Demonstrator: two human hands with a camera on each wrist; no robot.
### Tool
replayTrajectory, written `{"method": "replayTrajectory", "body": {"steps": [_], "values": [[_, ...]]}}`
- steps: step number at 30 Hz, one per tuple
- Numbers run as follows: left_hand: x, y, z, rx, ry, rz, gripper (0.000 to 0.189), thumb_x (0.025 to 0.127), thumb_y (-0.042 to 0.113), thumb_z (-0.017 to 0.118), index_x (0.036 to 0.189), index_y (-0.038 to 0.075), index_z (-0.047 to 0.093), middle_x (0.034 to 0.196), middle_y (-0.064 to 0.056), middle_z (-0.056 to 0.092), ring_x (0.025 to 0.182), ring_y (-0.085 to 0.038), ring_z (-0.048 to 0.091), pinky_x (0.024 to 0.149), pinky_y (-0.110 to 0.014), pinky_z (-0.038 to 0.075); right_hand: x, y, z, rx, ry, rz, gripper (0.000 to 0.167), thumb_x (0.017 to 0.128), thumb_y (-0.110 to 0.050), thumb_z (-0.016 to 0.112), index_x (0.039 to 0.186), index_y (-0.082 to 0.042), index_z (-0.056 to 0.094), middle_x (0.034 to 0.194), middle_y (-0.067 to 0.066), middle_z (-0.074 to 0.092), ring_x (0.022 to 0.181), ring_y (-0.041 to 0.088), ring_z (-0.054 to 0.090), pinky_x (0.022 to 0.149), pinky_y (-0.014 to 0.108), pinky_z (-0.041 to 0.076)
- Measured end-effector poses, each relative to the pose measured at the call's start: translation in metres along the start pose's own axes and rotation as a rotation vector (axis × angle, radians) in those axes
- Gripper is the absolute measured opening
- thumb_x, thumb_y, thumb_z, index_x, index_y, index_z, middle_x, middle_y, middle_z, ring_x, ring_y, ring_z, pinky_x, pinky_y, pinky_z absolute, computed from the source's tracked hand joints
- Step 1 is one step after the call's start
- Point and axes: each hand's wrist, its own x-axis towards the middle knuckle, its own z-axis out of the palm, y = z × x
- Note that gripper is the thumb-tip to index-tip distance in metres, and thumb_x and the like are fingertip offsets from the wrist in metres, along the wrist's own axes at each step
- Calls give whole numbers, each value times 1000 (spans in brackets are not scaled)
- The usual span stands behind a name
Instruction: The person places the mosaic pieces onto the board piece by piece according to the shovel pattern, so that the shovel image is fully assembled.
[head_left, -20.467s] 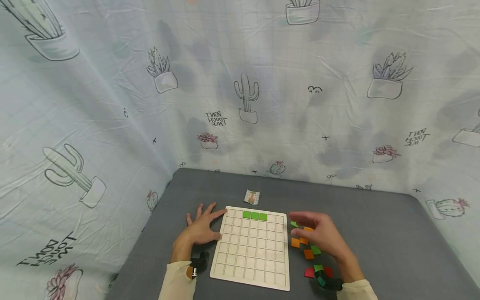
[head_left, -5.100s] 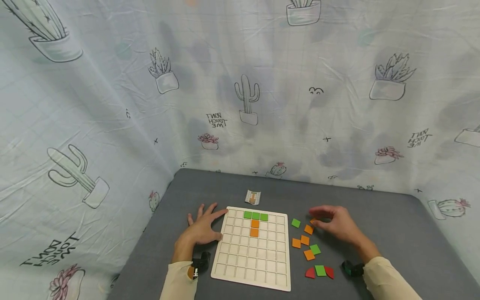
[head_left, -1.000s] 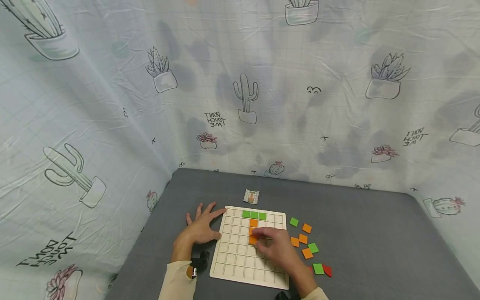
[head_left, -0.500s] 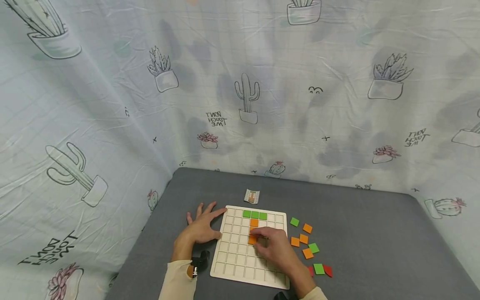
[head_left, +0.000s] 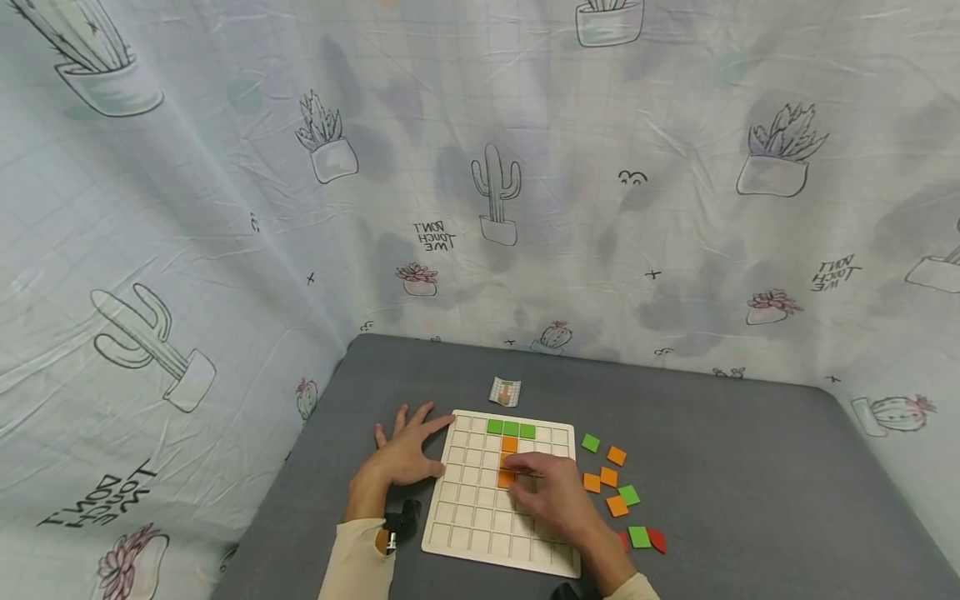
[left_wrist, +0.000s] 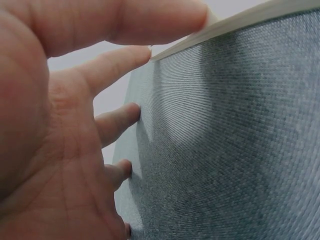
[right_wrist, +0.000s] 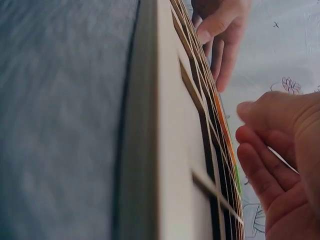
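The pale wooden grid board lies on the grey table. Three green square tiles fill adjacent cells near its far edge, with an orange tile below the middle one and a second orange tile partly hidden by fingers. My right hand pinches a third orange tile with thumb and index finger in the same column; it appears flat in its cell. My left hand is spread on the table at the board's left side. Its thumb and index fingertip touch the board edge.
Right of the board lie several loose orange tiles and green tiles. Red curved-edge pieces lie nearer the front, one partly hidden by my right arm. A small pattern card lies beyond the board. A printed curtain surrounds the table.
Orange tiles have joined the green row since the earliest frame. My right hand has gone from the loose tiles onto the board with another orange tile. Over the last second, little has moved.
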Motion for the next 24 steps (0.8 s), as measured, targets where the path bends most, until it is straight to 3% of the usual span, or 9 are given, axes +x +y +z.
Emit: {"method": "replayTrajectory", "body": {"steps": [8, 24], "values": [[-1, 1, 0, 2, 3, 9, 86, 82, 10, 88, 162, 23, 57, 180, -18, 28, 167, -58, 3, 118, -91, -8, -7, 2, -15, 156, 1, 123, 32, 89, -2, 87, 121, -9, 83, 112, 3, 85, 102, 21, 82, 92, 39, 67], [-3, 1, -2, -4, -3, 12, 86, 83, 11, 89, 162, 23, 57, 180, -18, 28, 167, -59, 3, 119, -90, -9, -30, 19, -58, 183, 61, 234, 33, 89, -3, 89, 120, -13, 83, 113, 5, 84, 101, 20, 80, 92, 36, 67]]}}
